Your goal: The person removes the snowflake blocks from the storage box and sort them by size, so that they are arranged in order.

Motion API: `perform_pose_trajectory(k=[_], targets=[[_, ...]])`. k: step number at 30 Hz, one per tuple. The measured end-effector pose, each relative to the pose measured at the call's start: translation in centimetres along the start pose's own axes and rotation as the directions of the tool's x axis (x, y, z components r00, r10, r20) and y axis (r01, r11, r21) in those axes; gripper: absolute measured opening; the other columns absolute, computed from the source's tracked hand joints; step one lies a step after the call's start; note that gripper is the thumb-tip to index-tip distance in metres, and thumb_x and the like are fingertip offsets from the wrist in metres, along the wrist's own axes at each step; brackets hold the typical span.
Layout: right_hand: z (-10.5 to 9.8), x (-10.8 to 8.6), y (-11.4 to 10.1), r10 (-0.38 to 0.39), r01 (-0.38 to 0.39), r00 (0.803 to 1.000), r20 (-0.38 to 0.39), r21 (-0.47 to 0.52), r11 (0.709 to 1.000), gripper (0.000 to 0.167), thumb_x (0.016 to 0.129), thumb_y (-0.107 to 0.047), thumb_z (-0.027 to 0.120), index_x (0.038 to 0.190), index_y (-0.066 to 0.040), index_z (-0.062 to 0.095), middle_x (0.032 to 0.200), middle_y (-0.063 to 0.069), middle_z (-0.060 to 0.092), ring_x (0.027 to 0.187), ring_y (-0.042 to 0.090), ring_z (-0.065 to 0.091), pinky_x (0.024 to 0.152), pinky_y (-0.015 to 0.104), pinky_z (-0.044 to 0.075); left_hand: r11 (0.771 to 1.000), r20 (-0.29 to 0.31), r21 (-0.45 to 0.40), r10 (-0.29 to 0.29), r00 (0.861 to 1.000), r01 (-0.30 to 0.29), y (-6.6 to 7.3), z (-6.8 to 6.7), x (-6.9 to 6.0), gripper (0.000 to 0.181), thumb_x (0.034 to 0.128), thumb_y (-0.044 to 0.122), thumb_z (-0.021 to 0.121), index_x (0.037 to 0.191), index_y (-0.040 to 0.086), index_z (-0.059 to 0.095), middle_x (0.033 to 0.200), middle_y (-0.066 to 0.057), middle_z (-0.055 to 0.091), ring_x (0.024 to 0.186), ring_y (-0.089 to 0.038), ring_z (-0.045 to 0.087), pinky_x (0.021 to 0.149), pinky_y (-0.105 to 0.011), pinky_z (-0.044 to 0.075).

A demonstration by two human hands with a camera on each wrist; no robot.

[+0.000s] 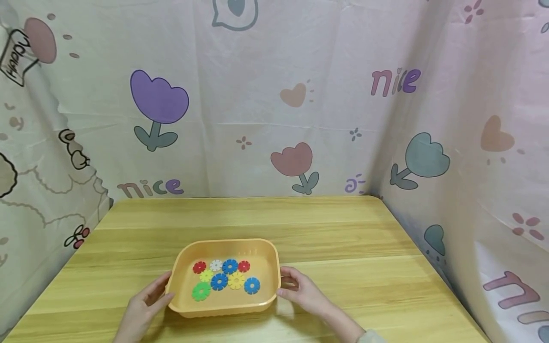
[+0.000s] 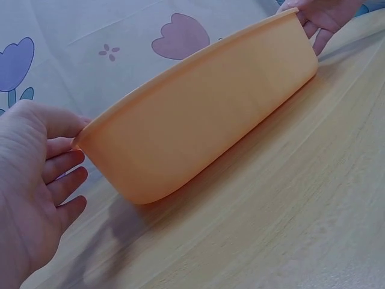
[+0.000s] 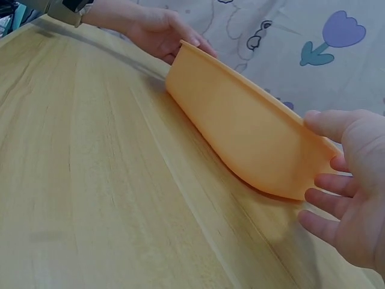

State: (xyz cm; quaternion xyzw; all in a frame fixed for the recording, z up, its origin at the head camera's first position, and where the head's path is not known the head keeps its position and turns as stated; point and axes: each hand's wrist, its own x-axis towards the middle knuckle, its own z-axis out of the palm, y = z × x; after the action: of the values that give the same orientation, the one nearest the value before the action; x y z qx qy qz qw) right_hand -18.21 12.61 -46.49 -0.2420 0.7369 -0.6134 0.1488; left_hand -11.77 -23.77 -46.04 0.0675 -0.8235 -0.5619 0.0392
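Observation:
A shallow orange plastic basin (image 1: 227, 305) sits on the table, holding several notched snowflake building discs (image 1: 219, 281) in blue, red, yellow, green and white. At its left end, my left hand (image 1: 143, 305) grips the rim between thumb and fingers. My right hand (image 1: 306, 293) holds the opposite end, its thumb at the rim and its fingers along the outer wall. In the left wrist view the basin's near wall (image 2: 198, 114) hides the discs. The right wrist view likewise shows only the outside of the basin (image 3: 240, 126), with the thumb on its rim.
The wood-grain table (image 1: 364, 267) extends around the basin on all sides. A printed cloth (image 1: 240, 95) with flowers and hearts hangs behind it and along both sides. Dark gear (image 3: 75, 7) shows near the left wrist in the right wrist view.

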Motion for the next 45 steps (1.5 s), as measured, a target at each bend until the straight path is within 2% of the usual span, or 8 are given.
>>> perform_pose_trajectory(k=[6,11,15,20,24,30,41,45], targets=[[-1.0,0.6,-1.0,-0.022,0.001,0.994,-0.110,-0.183,0.983,0.049,0.091,-0.015,0.060,0.129,0.012,0.042,0.120,0.024,0.053,0.110,0.037,0.052,0.089,0.039,0.048,0.999,0.045,-0.026,0.031,0.998,-0.030,0.4,0.0,-0.1,0.069,0.0919,0.024,0.060,0.145,-0.002,0.023,0.148,-0.025,0.021,0.132,-0.045,0.022,0.084,-0.001,0.031],[-2.0,1.6,-2.5,-0.043,-0.009,0.979,-0.198,-0.255,0.967,0.048,0.093,-0.021,0.056,0.130,0.007,0.044,0.124,0.022,0.052,0.114,0.034,0.050,0.093,0.043,0.045,0.995,0.123,-0.102,0.037,0.992,-0.025,0.7,0.2,0.0,0.081,0.0903,0.017,0.061,0.147,-0.003,0.007,0.150,-0.026,0.009,0.134,-0.044,0.012,0.089,0.000,0.024],[-2.2,2.8,-3.6,-0.077,0.017,0.979,-0.187,-0.305,0.952,0.043,0.094,-0.020,0.056,0.129,0.003,0.047,0.123,0.019,0.054,0.113,0.031,0.051,0.091,0.040,0.046,0.999,0.159,-0.041,0.024,0.987,-0.017,0.3,0.1,-0.1,0.085,0.0867,0.018,0.066,0.148,-0.001,0.009,0.150,-0.026,0.011,0.135,-0.040,0.013,0.087,0.001,0.023],[-1.2,4.7,-4.4,-0.100,0.055,0.988,-0.120,-0.329,0.943,0.041,0.093,-0.017,0.057,0.126,0.005,0.049,0.117,0.020,0.057,0.107,0.029,0.055,0.087,0.036,0.049,0.998,0.162,0.001,0.065,0.985,-0.066,-0.6,-0.3,0.0,0.078,0.0856,0.015,0.067,0.146,-0.001,0.020,0.147,-0.025,0.023,0.128,-0.004,0.027,0.091,-0.009,0.031],[0.1,6.0,-5.0,-0.065,0.054,0.998,-0.024,-0.321,0.946,0.042,0.093,-0.019,0.057,0.127,0.006,0.049,0.117,0.019,0.058,0.105,0.027,0.056,0.088,0.035,0.048,0.999,0.163,0.012,0.049,0.985,-0.052,-0.6,-0.6,0.1,0.075,0.0864,0.015,0.066,0.145,-0.001,0.023,0.146,-0.023,0.026,0.128,-0.023,0.029,0.094,-0.021,0.037],[2.3,8.3,-5.3,0.044,-0.030,0.998,0.047,-0.262,0.965,0.042,0.090,-0.019,0.061,0.126,0.002,0.052,0.111,0.011,0.062,0.100,0.019,0.059,0.086,0.032,0.048,1.000,0.151,0.021,0.002,0.989,-0.006,-0.4,-0.6,0.2,0.075,0.0863,0.017,0.067,0.145,-0.002,0.024,0.145,-0.023,0.029,0.127,-0.034,0.028,0.085,-0.010,0.036],[6.3,11.6,-4.2,0.148,-0.166,0.985,-0.090,-0.239,0.957,0.036,0.081,-0.014,0.072,0.111,0.002,0.064,0.088,0.000,0.066,0.078,0.009,0.060,0.067,0.022,0.050,0.998,0.136,0.061,-0.022,0.990,0.013,-0.4,-0.6,0.0,0.074,0.0865,0.020,0.067,0.144,-0.002,0.026,0.143,-0.023,0.031,0.126,-0.039,0.034,0.082,-0.012,0.041],[7.6,12.1,-3.7,0.157,-0.193,0.973,-0.167,-0.233,0.953,0.032,0.078,-0.010,0.074,0.106,0.003,0.066,0.086,0.003,0.066,0.074,0.010,0.060,0.065,0.021,0.050,0.997,0.141,0.067,-0.037,0.989,0.028,-0.2,-0.6,0.0,0.075,0.0869,0.021,0.066,0.145,-0.002,0.024,0.143,-0.024,0.030,0.127,-0.041,0.034,0.089,-0.023,0.044]])
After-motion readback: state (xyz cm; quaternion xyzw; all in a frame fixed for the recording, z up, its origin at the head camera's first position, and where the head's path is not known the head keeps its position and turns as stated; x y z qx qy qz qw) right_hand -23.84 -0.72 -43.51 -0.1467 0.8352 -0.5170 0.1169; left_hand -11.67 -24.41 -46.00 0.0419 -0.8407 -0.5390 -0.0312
